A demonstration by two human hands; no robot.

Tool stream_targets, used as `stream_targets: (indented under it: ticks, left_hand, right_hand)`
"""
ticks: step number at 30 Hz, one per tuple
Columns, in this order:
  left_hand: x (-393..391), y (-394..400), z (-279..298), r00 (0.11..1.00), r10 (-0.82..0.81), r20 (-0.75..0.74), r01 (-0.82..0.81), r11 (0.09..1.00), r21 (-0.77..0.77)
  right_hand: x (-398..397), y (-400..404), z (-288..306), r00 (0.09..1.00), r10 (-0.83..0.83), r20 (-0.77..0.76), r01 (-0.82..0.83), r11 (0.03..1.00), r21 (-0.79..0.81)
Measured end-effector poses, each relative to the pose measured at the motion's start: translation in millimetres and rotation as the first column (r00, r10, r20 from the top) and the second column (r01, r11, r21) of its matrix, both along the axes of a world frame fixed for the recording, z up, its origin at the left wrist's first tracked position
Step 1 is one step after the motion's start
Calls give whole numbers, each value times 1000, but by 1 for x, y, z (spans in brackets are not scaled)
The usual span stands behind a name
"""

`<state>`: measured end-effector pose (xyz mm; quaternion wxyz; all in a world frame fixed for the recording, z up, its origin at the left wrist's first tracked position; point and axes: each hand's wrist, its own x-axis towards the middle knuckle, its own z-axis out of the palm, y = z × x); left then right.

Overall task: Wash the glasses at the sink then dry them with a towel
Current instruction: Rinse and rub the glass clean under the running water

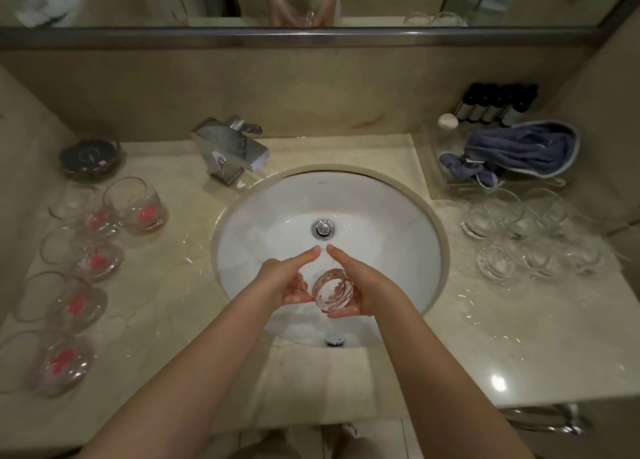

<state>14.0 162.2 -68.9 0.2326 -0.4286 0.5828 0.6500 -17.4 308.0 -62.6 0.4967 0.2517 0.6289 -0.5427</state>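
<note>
Holding glass [330,290], seemingly, both hands [287,278].

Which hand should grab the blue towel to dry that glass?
Probably the right hand. The blue towel lies on the counter to the right of the sink, on that hand's side. The left hand could keep the glass; both hands hold it over the basin now.

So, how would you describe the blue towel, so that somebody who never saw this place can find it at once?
Start at the white sink and go along the counter to the back right corner, near the wall. There, on a clear tray in front of a row of dark bottles, lies the blue towel, crumpled. It is the only cloth and the only blue thing; everything near it is clear glass.
</note>
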Motion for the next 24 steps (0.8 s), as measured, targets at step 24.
stream_targets:
  ticks: [24]
  left_hand:
    - [-7, -6, 22, 954, -8, -298, 23, 999, 47]
  right_hand:
    - [6, -19, 9, 883, -279, -377, 247, 960, -132]
